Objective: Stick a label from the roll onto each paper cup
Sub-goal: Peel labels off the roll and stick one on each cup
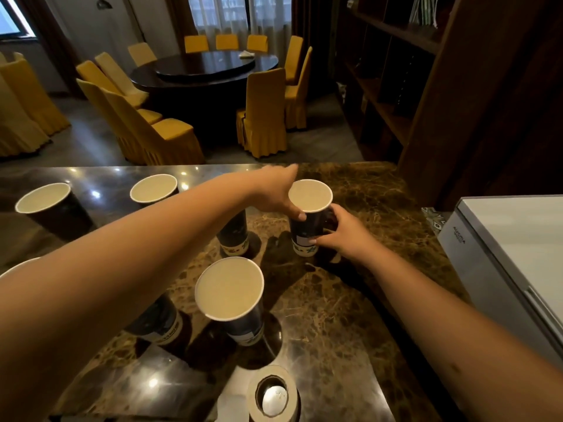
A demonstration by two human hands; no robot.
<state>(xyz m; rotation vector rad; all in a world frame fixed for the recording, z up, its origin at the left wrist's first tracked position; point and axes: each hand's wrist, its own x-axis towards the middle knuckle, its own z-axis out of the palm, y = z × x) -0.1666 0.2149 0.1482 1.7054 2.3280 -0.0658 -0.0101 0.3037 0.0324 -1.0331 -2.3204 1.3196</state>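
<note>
Label roll (272, 395) upright by near edge, both hands, left hand (275, 193), right hand (338, 231), fingers grasping upright paper cup (310, 219), mouth up

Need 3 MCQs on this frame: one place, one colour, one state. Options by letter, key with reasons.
1. Where is the label roll?
A. near edge of the marble counter
B. on the round dining table
C. on the white appliance

2. What colour are the chair covers?
A. red
B. yellow
C. white

3. What are the hands doing?
A. both idle
B. both on the same paper cup
C. each lifting a different cup

Key:
1 A, the roll stands at the counter's near edge, nearest the camera.
2 B, every covered chair is yellow.
3 B, the left hand holds the cup near its rim and the right hand touches its side.
</note>
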